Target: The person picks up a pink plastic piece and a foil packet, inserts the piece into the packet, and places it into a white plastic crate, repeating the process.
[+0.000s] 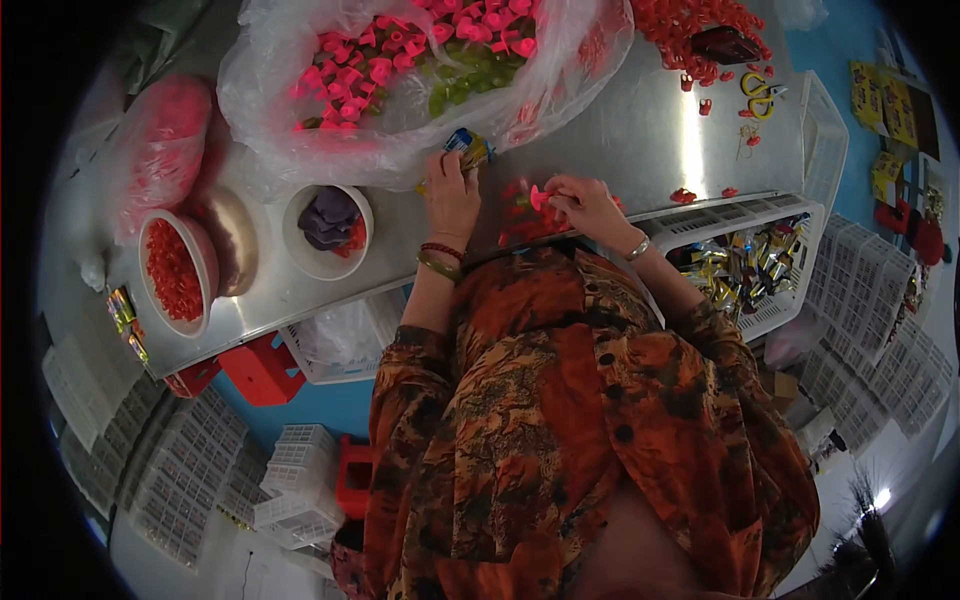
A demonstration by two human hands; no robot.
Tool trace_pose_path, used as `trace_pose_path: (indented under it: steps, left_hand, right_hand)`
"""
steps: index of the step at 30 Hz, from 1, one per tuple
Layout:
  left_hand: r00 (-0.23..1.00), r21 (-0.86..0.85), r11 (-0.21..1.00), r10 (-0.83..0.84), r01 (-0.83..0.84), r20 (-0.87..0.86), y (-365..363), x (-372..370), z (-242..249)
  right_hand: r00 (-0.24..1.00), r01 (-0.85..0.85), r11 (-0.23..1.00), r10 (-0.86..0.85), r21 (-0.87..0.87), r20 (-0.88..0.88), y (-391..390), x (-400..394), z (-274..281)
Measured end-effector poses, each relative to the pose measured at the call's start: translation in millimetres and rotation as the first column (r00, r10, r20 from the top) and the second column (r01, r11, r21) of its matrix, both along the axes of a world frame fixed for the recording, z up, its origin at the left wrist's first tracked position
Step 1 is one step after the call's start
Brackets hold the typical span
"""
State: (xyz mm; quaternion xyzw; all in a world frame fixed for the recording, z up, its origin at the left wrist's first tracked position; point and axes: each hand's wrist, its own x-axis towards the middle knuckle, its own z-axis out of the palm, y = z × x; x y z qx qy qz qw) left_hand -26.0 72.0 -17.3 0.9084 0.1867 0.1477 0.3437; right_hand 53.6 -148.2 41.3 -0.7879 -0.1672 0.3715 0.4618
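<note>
My left hand, with bracelets at its wrist, is closed on a small blue-and-yellow wrapper packet near the front of the big plastic bag. Between the fingertips of my right hand is a bright pink plastic piece with a round flange. Under and beside that piece, a small pile of red plastic pieces lies at the table's near edge, partly covered by the right hand. The clear plastic bag lies open beyond both hands, holding pink pieces and green pieces.
On the metal table are a white bucket with purple cloth, a bowl of red pieces, a tied pink bag, a red heap, a dark phone and yellow scissors. A white crate holds wrapped packets at right.
</note>
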Motion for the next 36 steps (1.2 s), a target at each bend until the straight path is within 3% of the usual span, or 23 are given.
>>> trace_pose_path:
  steps: [6, 12, 18, 21, 24, 30, 36]
  left_hand:
    - [0.997, 0.04, 0.999, -0.019, 0.022, -0.071, 5.9, -1.5, -32.8]
    - [1.0, 0.102, 0.995, -0.02, 0.018, 0.022, 3.8, 0.4, -17.7]
    - [0.999, 0.167, 0.985, -0.054, 0.054, -0.001, 6.5, 0.5, -42.0]
    - [1.0, 0.097, 0.995, -0.03, 0.03, -0.003, 7.3, -4.2, -53.1]
    - [1.0, -0.056, 0.998, -0.019, 0.02, 0.017, 7.4, -4.1, -21.5]
    - [0.999, -0.031, 0.999, -0.012, 0.014, 0.041, 13.3, -5.5, -35.7]
    - [0.991, -0.238, 0.969, 0.087, -0.062, 0.099, 14.7, 1.4, -31.7]
  right_hand:
    - [1.0, 0.024, 1.0, -0.024, 0.013, 0.004, 9.9, 7.6, -2.2]
    - [0.998, 0.055, 0.998, -0.056, 0.03, 0.019, 30.5, 21.2, -7.4]
    - [0.997, 0.077, 0.995, -0.076, 0.057, -0.017, 41.5, 27.4, -8.6]
    - [0.994, 0.109, 0.993, -0.108, 0.047, -0.021, 43.7, 28.6, -6.6]
    - [0.991, 0.134, 0.99, -0.133, 0.036, -0.031, 44.5, 28.6, -7.2]
    - [0.985, 0.16, 0.986, -0.156, 0.054, -0.068, 40.9, 27.4, -16.4]
    - [0.971, 0.209, 0.975, -0.198, 0.076, -0.136, 39.0, 28.6, -18.3]
